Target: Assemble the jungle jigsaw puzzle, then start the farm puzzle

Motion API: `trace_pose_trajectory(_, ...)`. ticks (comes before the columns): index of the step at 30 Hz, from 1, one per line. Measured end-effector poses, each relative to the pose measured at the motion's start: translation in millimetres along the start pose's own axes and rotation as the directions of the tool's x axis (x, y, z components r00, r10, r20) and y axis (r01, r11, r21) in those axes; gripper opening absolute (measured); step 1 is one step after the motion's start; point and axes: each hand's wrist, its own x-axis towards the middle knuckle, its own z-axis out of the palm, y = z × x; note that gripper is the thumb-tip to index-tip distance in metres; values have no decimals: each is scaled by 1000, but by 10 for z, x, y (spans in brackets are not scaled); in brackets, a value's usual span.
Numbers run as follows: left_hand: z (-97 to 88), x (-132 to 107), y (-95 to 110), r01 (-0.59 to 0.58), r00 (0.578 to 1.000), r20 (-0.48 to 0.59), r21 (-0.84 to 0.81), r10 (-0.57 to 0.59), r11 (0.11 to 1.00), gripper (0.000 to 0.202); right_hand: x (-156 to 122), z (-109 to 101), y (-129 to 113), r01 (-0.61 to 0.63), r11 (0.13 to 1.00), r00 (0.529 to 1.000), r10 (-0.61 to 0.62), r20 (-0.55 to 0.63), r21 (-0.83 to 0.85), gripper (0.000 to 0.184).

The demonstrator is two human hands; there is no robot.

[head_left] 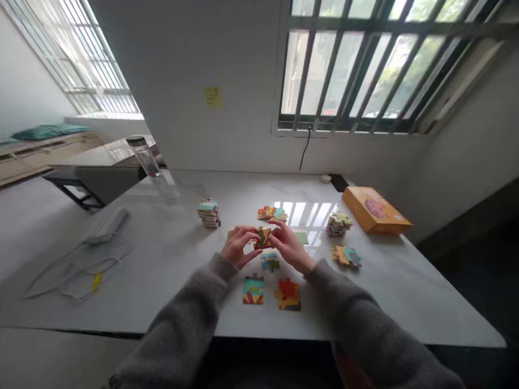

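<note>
yellow note [213, 96]: writing too small | right window [348, 75]: top cut off | held puzzle piece [263, 237]: partly covered

Left fingers [249, 235], right fingers [280, 225] — puzzle piece [263, 238] held between.

Daylight enters through barred windows [336, 75], leaving striped glare on the surface [174, 259]. Wall [239, 135] between them dim. Frame edges stretched; fine detail soft.

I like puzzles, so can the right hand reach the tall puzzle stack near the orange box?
Probably yes: nothing tall seems to stand between the right hand and that tall stack, though the hand's fingers are busy with a puzzle piece, which the left hand holds too.
</note>
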Motion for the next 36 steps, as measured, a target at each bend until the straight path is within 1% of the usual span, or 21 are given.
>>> trace_pose_trajectory(2, -6, 5, 23, 9, 1000, 21, -4, -9, 1000, 25, -4, 17, 68, -9, 1000, 1000, 9, 26, 10, 37)
trace_pose_trajectory(5, -26, 15, 44, 43, 999, 32, 3, -43, 999, 26, 15, -64, 89, -6, 999, 1000, 5, -7, -48, 31)
trace_pose_trajectory(6, -36, 18, 46, 60, 998, 30, 9, -60, 998, 26, 28, -131, 71, 0, 996, 999, -3, -40, -92, 29)
trace_pose_trajectory(8, -53, 21, 42, 92, 995, 31, 27, -92, 995, 25, 52, -315, 13, 5, 979, 989, -34, -145, -201, 28)
trace_pose_trajectory(11, -64, 19, 30, 111, 990, 78, 49, -115, 993, 17, 63, -630, -58, -33, 916, 945, -102, -312, -400, 29)
trace_pose_trajectory(14, -55, 9, 25, 105, 986, 123, 52, -110, 993, 14, 37, -857, -64, -95, 871, 914, -116, -389, -483, 31)
trace_pose_trajectory(16, -44, 2, 22, 102, 985, 135, 50, -108, 994, 14, 16, -913, -50, -118, 852, 904, -121, -411, -510, 31)
trace_pose_trajectory(17, -38, -1, 21, 103, 984, 141, 49, -109, 993, 13, 7, -910, -43, -118, 857, 902, -119, -416, -502, 30)
trace_pose_trajectory(18, -32, -4, 18, 103, 983, 147, 46, -109, 994, 13, 1, -886, -37, -112, 879, 900, -107, -422, -463, 30)
trace_pose_trajectory(19, -26, -6, 15, 105, 983, 149, 38, -110, 994, 13, -5, -843, -35, -103, 916, 902, -79, -424, -388, 30)
trace_pose_trajectory(21, -13, -6, 12, 123, 983, 139, -15, -119, 992, 13, -19, -709, -37, -97, 983, 916, 28, -399, -154, 33)
trace_pose_trajectory(22, -7, -5, 12, 143, 983, 126, -65, -134, 988, 15, -28, -625, -41, -112, 993, 927, 96, -362, -24, 34)
trace_pose_trajectory(23, -2, -3, 14, 168, 981, 113, -121, -155, 978, 19, -39, -535, -46, -137, 987, 937, 155, -314, 79, 35)
trace_pose_trajectory(25, 4, 5, 25, 211, 977, 86, -200, -198, 957, 34, -65, -358, -59, -170, 962, 945, 221, -240, 214, 38)
trace_pose_trajectory(27, 4, 13, 42, 209, 978, 52, -180, -203, 961, 50, -92, -213, -69, -199, 928, 943, 268, -195, 315, 41)
trace_pose_trajectory(29, 0, 22, 58, 174, 985, 22, -100, -173, 980, 62, -115, -116, -69, -225, 897, 936, 307, -170, 381, 43)
trace_pose_trajectory(31, 0, 27, 65, 150, 989, 10, -37, -150, 988, 69, -134, -67, -58, -239, 883, 932, 325, -159, 403, 43)
trace_pose_trajectory(36, 17, 27, 44, 155, 988, -17, 18, -155, 988, 64, -164, -44, -18, -250, 901, 936, 319, -150, 354, 38)
